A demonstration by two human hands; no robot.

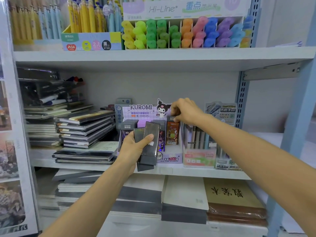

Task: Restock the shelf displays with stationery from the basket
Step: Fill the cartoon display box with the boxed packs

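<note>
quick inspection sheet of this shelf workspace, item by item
surface: middle shelf, white, front edge bare
job's things: Kuromi display box holds upright packs; orange pack stands at its right side; two dark packs are in hand
clutter: stacked notebooks left of the box
hands: left hand grips the dark packs; right hand pinches the orange pack's top
cables: nothing seen
surroundings: highlighter display on the shelf above; paper pads below
</note>
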